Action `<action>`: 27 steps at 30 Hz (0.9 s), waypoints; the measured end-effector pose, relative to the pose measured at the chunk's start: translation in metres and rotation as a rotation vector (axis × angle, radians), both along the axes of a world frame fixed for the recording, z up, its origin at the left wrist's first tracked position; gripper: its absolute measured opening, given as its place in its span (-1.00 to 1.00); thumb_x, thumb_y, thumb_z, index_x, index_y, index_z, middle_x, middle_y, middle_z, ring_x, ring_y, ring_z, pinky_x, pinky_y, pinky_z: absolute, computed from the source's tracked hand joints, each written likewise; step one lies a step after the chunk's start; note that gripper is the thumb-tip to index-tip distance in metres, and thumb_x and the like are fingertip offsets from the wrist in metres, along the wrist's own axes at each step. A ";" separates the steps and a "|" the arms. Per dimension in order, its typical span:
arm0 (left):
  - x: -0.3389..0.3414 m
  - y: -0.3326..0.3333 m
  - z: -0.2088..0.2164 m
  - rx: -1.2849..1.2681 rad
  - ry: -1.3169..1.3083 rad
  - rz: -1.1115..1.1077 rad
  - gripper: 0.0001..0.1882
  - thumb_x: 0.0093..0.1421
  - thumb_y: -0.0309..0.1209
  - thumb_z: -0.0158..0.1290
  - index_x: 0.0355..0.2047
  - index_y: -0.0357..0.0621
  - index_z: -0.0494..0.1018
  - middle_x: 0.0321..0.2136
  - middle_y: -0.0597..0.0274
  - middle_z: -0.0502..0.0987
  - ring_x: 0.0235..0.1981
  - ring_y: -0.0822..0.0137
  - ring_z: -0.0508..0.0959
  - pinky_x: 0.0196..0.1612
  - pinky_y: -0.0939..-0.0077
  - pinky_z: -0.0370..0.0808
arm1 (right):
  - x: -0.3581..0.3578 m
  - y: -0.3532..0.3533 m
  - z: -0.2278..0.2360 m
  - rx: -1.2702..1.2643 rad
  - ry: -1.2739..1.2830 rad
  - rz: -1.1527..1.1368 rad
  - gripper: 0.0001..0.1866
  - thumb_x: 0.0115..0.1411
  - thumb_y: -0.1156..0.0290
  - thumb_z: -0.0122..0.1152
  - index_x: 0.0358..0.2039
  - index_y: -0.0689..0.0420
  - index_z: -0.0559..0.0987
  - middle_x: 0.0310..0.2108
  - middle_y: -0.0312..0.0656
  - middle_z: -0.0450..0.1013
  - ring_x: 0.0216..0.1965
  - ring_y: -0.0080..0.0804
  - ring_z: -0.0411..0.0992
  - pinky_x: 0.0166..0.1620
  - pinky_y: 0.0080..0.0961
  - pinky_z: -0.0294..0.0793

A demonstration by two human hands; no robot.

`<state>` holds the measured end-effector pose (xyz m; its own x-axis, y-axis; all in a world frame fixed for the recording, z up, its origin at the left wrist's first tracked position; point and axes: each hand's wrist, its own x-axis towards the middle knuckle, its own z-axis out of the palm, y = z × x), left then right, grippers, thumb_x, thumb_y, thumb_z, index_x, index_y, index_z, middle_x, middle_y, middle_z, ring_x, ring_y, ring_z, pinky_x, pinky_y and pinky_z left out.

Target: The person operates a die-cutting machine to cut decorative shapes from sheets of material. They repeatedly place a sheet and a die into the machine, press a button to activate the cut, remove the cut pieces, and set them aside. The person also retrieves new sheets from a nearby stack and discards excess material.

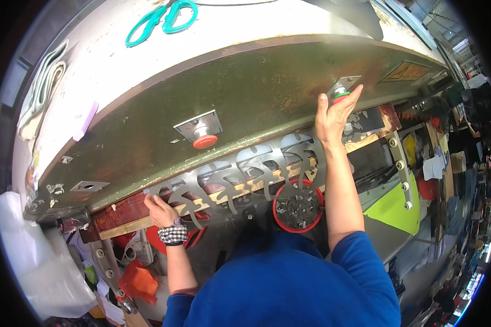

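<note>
My right hand [337, 117] reaches up to the green press beam [267, 82]. Its fingers are stretched and the thumb stands apart, beside a green-and-red push button [341, 96] that it partly hides. Low on the left, my left hand [161, 211] lies by the beam's lower edge, fingers loosely extended; contact at the fingertips is unclear. A checked black-and-white band [172, 234] circles that wrist. Between my hands, a grey sheet with curved cut-outs [222, 187] hangs over a wooden edge. A red mushroom button [205, 141] sits mid-beam.
Below the sheet stands a red bucket [322, 210] of dark scraps. Teal-handled scissors [179, 16] lie on the white top [112, 68]. A lime-green panel [395, 210] is at right, clear plastic sheeting [43, 267] at left. An orange-red bag [139, 280] lies lower left.
</note>
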<state>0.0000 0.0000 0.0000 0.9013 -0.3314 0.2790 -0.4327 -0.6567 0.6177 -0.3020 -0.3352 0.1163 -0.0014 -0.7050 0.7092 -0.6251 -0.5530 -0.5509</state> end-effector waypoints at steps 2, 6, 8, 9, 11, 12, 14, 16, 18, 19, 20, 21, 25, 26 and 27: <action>-0.001 0.001 0.000 0.045 -0.030 -0.007 -0.67 0.39 -0.25 -0.20 0.01 -0.19 0.33 -0.24 -0.23 0.55 -0.24 -0.21 0.54 -0.23 0.03 0.42 | -0.011 0.001 -0.010 -0.011 0.049 0.018 0.03 0.18 0.04 0.22 0.35 0.31 -0.19 0.36 0.29 -0.27 0.38 0.21 -0.25 0.36 0.00 -0.19; 0.000 0.005 0.002 0.072 -0.049 0.005 -0.66 0.39 -0.23 -0.22 0.03 -0.17 0.32 -0.28 -0.19 0.56 -0.28 -0.19 0.55 -0.23 0.07 0.44 | -0.058 0.014 -0.034 0.048 0.264 -0.115 -0.05 0.15 0.19 0.27 0.35 0.29 -0.08 0.30 0.32 -0.11 0.30 0.24 -0.07 0.30 -0.03 -0.03; 0.004 0.010 -0.004 0.057 0.057 0.001 -0.67 0.38 -0.26 -0.20 0.02 -0.19 0.33 -0.24 -0.21 0.55 -0.24 -0.20 0.54 -0.19 0.08 0.44 | -0.087 0.025 -0.057 0.326 0.237 -0.321 -0.26 0.08 0.29 0.34 0.21 0.29 0.26 0.08 0.21 0.32 0.15 0.17 0.23 0.21 -0.13 0.20; 0.004 0.014 -0.010 0.046 0.100 -0.013 -0.67 0.37 -0.27 -0.19 0.02 -0.20 0.33 -0.22 -0.21 0.54 -0.22 -0.20 0.54 -0.18 0.08 0.44 | -0.105 0.024 -0.065 0.709 0.027 -0.240 -0.42 0.06 0.27 0.34 0.04 0.34 0.45 -0.16 0.16 0.49 -0.06 0.11 0.44 0.06 -0.17 0.38; 0.012 0.022 -0.026 -0.069 0.012 -0.102 -0.63 0.36 -0.25 -0.15 0.05 -0.23 0.35 -0.13 -0.21 0.52 -0.14 -0.14 0.54 -0.07 0.16 0.44 | -0.112 0.025 -0.094 0.582 0.002 -0.310 -0.48 0.11 0.10 0.27 -0.12 0.33 0.57 -0.26 0.19 0.54 -0.16 0.11 0.50 -0.04 -0.17 0.45; 0.017 0.025 -0.036 -0.090 -0.006 -0.106 -0.58 0.35 -0.24 -0.12 0.08 -0.29 0.34 -0.09 -0.19 0.52 -0.11 -0.09 0.55 -0.01 0.22 0.44 | -0.112 0.019 -0.104 0.582 0.012 -0.353 -0.48 0.12 0.03 0.25 -0.19 0.31 0.60 -0.30 0.17 0.54 -0.17 0.09 0.50 -0.04 -0.18 0.45; 0.031 0.032 -0.053 -0.097 0.110 -0.069 -0.61 0.35 -0.23 -0.09 -0.01 -0.30 0.45 -0.17 -0.06 0.58 -0.19 0.09 0.57 -0.05 0.32 0.49 | -0.115 0.013 -0.110 0.642 0.017 -0.331 -0.52 0.14 0.00 0.21 -0.35 0.27 0.61 -0.35 0.14 0.54 -0.24 0.10 0.52 -0.14 -0.11 0.46; 0.037 0.046 -0.063 -0.040 0.041 -0.138 -0.60 0.36 -0.21 -0.11 -0.07 -0.35 0.44 -0.19 -0.09 0.57 -0.22 0.05 0.57 -0.06 0.26 0.48 | -0.118 0.025 -0.106 0.620 0.005 -0.345 -0.58 0.15 0.01 0.21 -0.48 0.17 0.58 -0.46 0.08 0.52 -0.31 0.12 0.50 -0.20 -0.07 0.46; 0.039 0.058 -0.074 -0.239 0.354 -0.087 -0.61 0.38 -0.18 -0.14 -0.08 -0.30 0.40 -0.29 0.15 0.52 -0.36 0.38 0.51 -0.36 0.50 0.52 | -0.128 0.044 -0.092 0.514 0.161 -0.312 -0.62 0.17 0.09 0.19 -0.57 0.15 0.52 -0.56 0.06 0.46 -0.42 0.07 0.46 -0.31 0.00 0.41; 0.048 0.068 -0.070 -0.042 0.297 -0.136 -0.61 0.39 -0.18 -0.16 -0.08 -0.29 0.40 -0.28 0.14 0.53 -0.35 0.36 0.52 -0.38 0.53 0.52 | -0.136 0.060 -0.085 0.402 0.189 -0.304 -0.63 0.17 0.14 0.19 -0.60 0.17 0.49 -0.60 0.05 0.43 -0.45 0.06 0.44 -0.31 0.00 0.40; 0.049 0.074 -0.072 -0.209 0.367 -0.192 -0.62 0.37 -0.18 -0.12 -0.07 -0.28 0.40 -0.30 0.11 0.54 -0.36 0.30 0.51 -0.32 0.45 0.50 | -0.142 0.068 -0.082 0.323 0.171 -0.255 -0.65 0.17 0.18 0.20 -0.61 0.17 0.47 -0.64 0.02 0.40 -0.46 0.06 0.42 -0.29 -0.03 0.40; 0.048 0.077 -0.073 -0.204 0.351 -0.201 -0.62 0.36 -0.18 -0.10 -0.05 -0.28 0.40 -0.29 0.09 0.54 -0.34 0.27 0.51 -0.31 0.42 0.51 | -0.149 0.082 -0.080 0.275 0.133 -0.191 -0.66 0.17 0.21 0.20 -0.61 0.17 0.46 -0.63 0.02 0.40 -0.45 0.03 0.42 -0.26 -0.06 0.39; 0.029 0.095 -0.065 -0.036 0.135 -0.073 -0.58 0.32 -0.19 -0.04 0.00 -0.29 0.38 -0.21 0.00 0.53 -0.27 0.16 0.53 -0.25 0.34 0.52 | -0.192 0.121 -0.074 0.318 0.209 -0.208 -0.79 0.13 0.27 0.24 -0.42 0.17 0.58 -0.45 -0.02 0.49 -0.20 0.03 0.41 -0.08 -0.13 0.39; 0.022 0.101 -0.061 0.003 0.070 -0.024 -0.57 0.31 -0.19 -0.02 0.02 -0.29 0.38 -0.19 -0.02 0.53 -0.26 0.13 0.54 -0.23 0.32 0.52 | -0.191 0.122 -0.070 0.180 0.159 -0.198 -0.75 0.09 0.27 0.27 -0.29 0.17 0.58 -0.30 -0.02 0.47 -0.10 0.03 0.36 -0.03 -0.12 0.37; 0.015 0.110 -0.054 0.046 0.008 0.023 -0.56 0.30 -0.19 -0.01 0.03 -0.29 0.38 -0.18 -0.05 0.53 -0.24 0.11 0.54 -0.22 0.30 0.53 | -0.183 0.128 -0.066 0.148 0.121 -0.204 -0.65 0.05 0.28 0.31 -0.16 0.17 0.58 -0.14 -0.01 0.46 -0.01 0.03 0.30 0.03 -0.11 0.34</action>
